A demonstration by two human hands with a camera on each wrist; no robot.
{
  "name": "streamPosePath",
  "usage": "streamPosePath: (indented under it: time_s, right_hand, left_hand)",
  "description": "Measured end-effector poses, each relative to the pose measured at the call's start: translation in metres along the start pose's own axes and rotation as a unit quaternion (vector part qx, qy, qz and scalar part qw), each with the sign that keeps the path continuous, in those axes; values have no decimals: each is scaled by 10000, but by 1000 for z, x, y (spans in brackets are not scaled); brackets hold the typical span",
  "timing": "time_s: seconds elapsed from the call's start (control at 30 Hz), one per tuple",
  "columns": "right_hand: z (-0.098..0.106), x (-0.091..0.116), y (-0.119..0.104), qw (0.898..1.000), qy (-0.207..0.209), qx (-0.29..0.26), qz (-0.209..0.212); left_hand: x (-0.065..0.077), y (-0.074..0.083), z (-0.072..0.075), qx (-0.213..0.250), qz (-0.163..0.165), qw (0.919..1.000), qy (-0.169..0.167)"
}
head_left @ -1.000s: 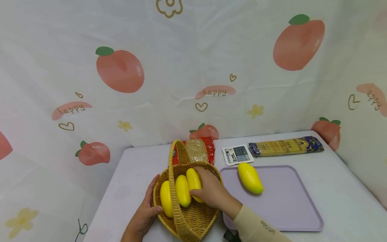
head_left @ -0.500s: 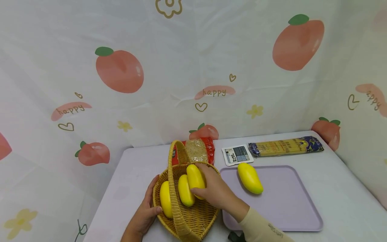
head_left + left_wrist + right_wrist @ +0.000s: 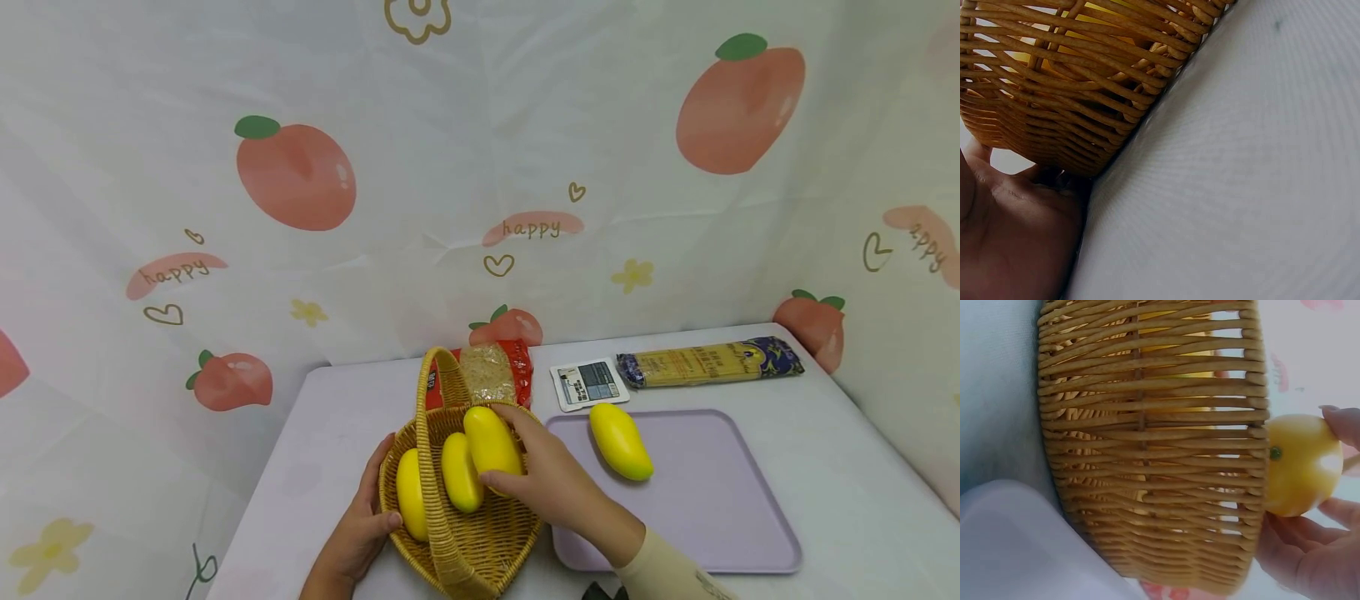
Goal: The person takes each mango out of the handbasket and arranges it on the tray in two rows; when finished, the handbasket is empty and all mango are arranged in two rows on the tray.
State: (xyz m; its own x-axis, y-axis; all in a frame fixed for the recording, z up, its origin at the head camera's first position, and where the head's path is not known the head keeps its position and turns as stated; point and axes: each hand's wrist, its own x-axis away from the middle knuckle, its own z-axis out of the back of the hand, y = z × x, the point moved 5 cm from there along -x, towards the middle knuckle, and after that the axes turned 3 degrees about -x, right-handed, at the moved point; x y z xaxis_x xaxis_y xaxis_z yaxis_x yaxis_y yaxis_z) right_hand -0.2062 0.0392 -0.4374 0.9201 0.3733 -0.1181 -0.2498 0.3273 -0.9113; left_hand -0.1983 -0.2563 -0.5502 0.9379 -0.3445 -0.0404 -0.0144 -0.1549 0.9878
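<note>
My left hand (image 3: 358, 525) holds the left side of a wicker basket (image 3: 489, 542), thumb over the rim and fingers along the outer wall. My right hand (image 3: 553, 477) grips a yellow mango (image 3: 492, 440) at the basket's right side, between thumb and fingers. In the right wrist view that mango (image 3: 1304, 464) stands above the rim, its small green stem spot showing. Two more mangoes lie in the basket: a middle mango (image 3: 461, 472) and a left mango (image 3: 412, 493), partly behind the arched handle (image 3: 424, 433).
Right of the basket, a lilac tray (image 3: 720, 517) carries one mango (image 3: 621, 442). Behind are a red bag of grain-like food (image 3: 487, 372), a white packet (image 3: 590, 384) and a long noodle packet (image 3: 705, 364). A patterned cloth (image 3: 420, 283) hangs behind the table.
My right hand has lifted its mango and drawn it slightly right, up toward the rim. The middle mango has tilted a little. My left hand stays on the basket.
</note>
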Motion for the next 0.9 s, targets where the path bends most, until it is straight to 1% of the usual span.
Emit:
streamPosePath:
  time_s: [0.2,0.27,0.47,0.67,0.73,0.9]
  right_hand:
    - [10,13,-5,9995,180,12,244]
    - [14,17,-4,9994,229,54,266]
    - [21,30,-6,9988,219,247,362]
    - [25,43,-4,9996,114,137,223]
    - [28,48,-2,9997,151,115,147]
    - [37,60,2,9994,303,84,119]
  left_hand:
    - [0,2,-1,11,9,10000,-11]
    - [0,2,-1,3,24,10000,2]
    - [0,1,0,1,35,10000,4]
    - [0,1,0,-16,46,10000,66]
    - [0,1,0,-10,67,9999,93]
    - [0,1,-1,-7,123,9998,157]
